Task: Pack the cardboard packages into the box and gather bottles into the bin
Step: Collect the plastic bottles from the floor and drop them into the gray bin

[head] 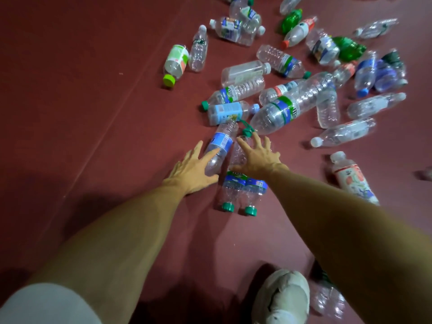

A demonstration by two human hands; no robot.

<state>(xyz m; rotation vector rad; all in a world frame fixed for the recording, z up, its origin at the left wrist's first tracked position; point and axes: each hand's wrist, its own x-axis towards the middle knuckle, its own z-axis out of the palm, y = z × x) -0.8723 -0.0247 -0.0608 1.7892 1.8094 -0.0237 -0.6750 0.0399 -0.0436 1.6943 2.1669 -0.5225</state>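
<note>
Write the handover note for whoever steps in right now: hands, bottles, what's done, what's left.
Left hand: open, fingers on the blue-label bottle.
Right hand: open, spread over a clear bottle.
Two green-capped bottles lie just nearer the person; many more are scattered across the red floor.
Bin, box and packages: out of view.
Done: cannot tell from here.
Left: every bottle in view is on the floor, none lifted yet.
</note>
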